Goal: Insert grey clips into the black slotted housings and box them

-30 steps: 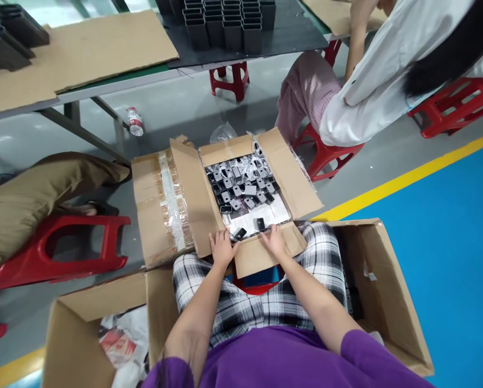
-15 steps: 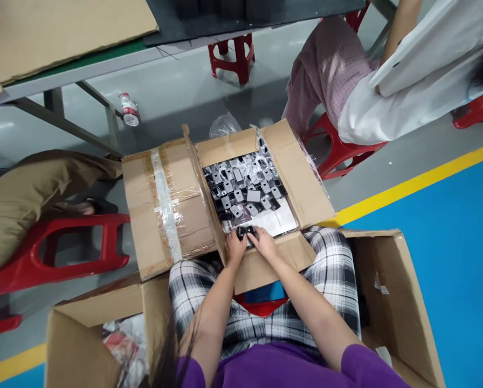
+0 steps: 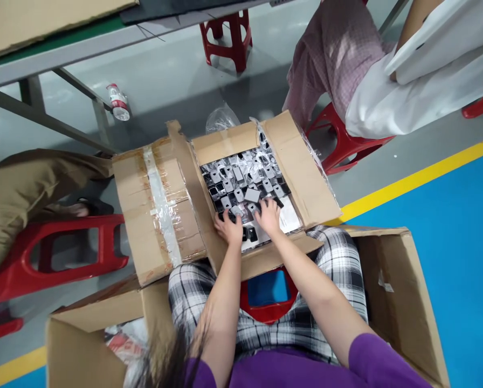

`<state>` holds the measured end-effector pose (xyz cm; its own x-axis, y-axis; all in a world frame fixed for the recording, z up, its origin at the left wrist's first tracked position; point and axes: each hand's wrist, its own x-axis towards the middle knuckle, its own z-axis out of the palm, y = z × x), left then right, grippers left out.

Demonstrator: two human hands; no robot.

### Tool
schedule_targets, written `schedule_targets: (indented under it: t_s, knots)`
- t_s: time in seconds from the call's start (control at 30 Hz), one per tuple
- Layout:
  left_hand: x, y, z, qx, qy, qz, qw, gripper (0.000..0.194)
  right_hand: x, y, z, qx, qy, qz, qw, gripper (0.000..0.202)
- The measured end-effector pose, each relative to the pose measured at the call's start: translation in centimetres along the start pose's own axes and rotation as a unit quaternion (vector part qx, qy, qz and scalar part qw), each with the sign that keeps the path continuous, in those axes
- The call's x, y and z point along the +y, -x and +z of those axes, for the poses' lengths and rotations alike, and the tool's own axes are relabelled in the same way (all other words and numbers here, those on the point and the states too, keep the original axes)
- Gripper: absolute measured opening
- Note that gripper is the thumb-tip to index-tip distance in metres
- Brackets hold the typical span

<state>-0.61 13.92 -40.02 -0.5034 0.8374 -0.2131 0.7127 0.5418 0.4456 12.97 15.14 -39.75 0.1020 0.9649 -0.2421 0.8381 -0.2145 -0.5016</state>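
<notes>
Small flat grey and black rectangular pieces, several with a dark notch, lie loose in the open cardboard box (image 3: 247, 265) in front of me. My left hand (image 3: 230, 228) is at the box's near left, its fingers apart over a grey piece (image 3: 237, 210) and a black one beside it. To its right, my right hand (image 3: 270, 216) has thumb and fingers spread around another grey piece (image 3: 252, 208); its fingertips touch the pieces there. Two black pieces (image 3: 249, 234) lie side by side on the printed sheet (image 3: 289, 215) between my wrists. I cannot make out a piece lifted in either hand.
A taped closed carton (image 3: 144, 215) adjoins the box on the left. Open cartons stand at my left (image 3: 88, 318) and right (image 3: 411, 302). People sit on red stools to both sides. A table (image 3: 63, 51) runs across the back; a plastic bottle (image 3: 119, 102) lies beneath it.
My hands have let go of the two black pieces near the front edge. Both have moved forward and apart onto the loose pieces. The view has shifted slightly.
</notes>
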Motion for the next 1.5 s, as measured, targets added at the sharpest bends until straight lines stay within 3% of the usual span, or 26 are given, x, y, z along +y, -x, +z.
schedule_targets:
  t_s: [0.17, 0.3, 0.47, 0.57, 0.7, 0.83, 0.93, 1.07, 1.17, 1.33, 1.5]
  knots:
    - [1.1, -0.5, 0.6, -0.028, -0.04, 0.044, 0.998, 0.073, -0.3, 1.6, 0.5, -0.033, 0.039, -0.044, 0.998, 0.047]
    - [-0.1, -0.6, 0.0, -0.05, -0.06, 0.115, 0.99, 0.062, -0.3, 1.1, 0.4, -0.055, 0.043, -0.06, 0.996, 0.056]
    - [-2.0, -0.5, -0.8, -0.083, -0.046, 0.181, 0.979, 0.058, -1.0, -0.4, 0.3, -0.073, -0.002, -0.079, 0.994, 0.047]
    - [-3.2, -0.3, -1.1, -0.108, -0.013, 0.205, 0.973, 0.056, -0.7, 0.8, 0.6, -0.079, -0.059, -0.08, 0.992, 0.045]
    - [-4.6, -0.2, -1.4, -0.137, 0.058, 0.21, 0.966, 0.057, 1.5, 4.1, 1.1, -0.069, -0.167, -0.036, 0.983, 0.052]
    - [-5.5, -0.3, -1.4, -0.161, 0.148, 0.178, 0.959, 0.057, 4.7, 5.6, 1.6, -0.06, -0.299, 0.069, 0.95, 0.064]
    - [-6.4, 0.0, -1.6, -0.17, 0.215, 0.112, 0.955, 0.063, 6.3, 5.2, 1.6, -0.101, -0.397, 0.127, 0.903, 0.066]
    - [-8.1, 1.3, -2.5, -0.172, 0.276, 0.013, 0.946, 0.069, 6.9, 4.6, 1.5, -0.151, -0.49, 0.166, 0.842, 0.059]
    - [-9.1, 2.8, -2.9, -0.181, 0.291, -0.045, 0.938, 0.074, 6.6, 4.6, 1.6, -0.171, -0.518, 0.18, 0.819, 0.053]
    - [-9.7, 4.4, -2.3, -0.197, 0.268, -0.094, 0.938, 0.073, 5.7, 4.7, 2.4, -0.183, -0.489, 0.186, 0.832, 0.052]
    - [-8.6, 4.6, -1.5, -0.201, 0.21, -0.088, 0.953, 0.052, 4.9, 5.5, 3.1, -0.147, -0.399, 0.156, 0.892, 0.041]
